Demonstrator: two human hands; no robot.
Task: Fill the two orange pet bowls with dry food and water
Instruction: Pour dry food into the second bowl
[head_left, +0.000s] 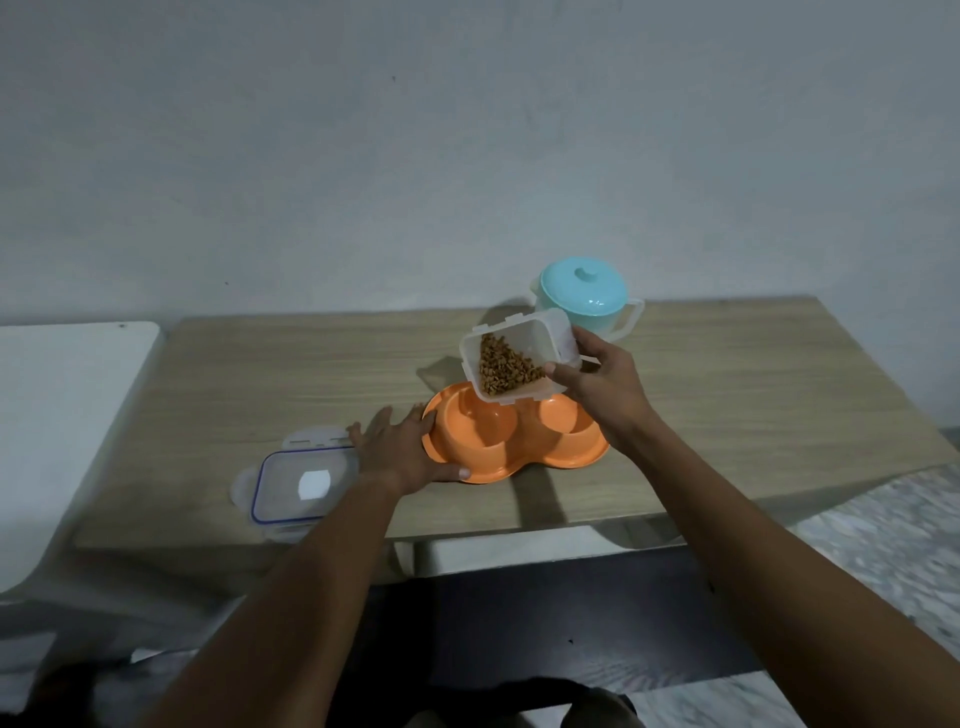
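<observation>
**Kibble tilted over the orange bowls**

Gripping the clear plastic container (519, 358) in the right hand (597, 387), thumb on the near edge, fingers curled round the far side. Holding it in the air and tilted, open mouth turned toward the camera and down, lower corner just above the orange double pet bowl (519, 462). Inside, dry food (504, 366) banked into that lower corner, brown pellets heaped up to the rim. Cannot tell whether any is falling. Hanging over the back rim, above the left well (475, 431) more than the right well (563, 421). Plain orange showing in both wells where visible.

Bracing with the left hand (402, 452), laid flat on the wooden table (260, 374). Fingers straight and spread, gripping nothing. Palm edge against the bowl's left rim, thumb stretched along its front edge.

Bowl resting on the table, toward the front and a little right of centre.

Just left of the left hand, flat on the table near the front edge, the clear lid (296, 480) with a blue seal and a white patch in the middle. Behind the container, at the far side of the table, a teal-lidded pot (582, 299) with pale handles, lid on, lower part hidden by the container. Left of the table, a white surface (67, 415).
</observation>
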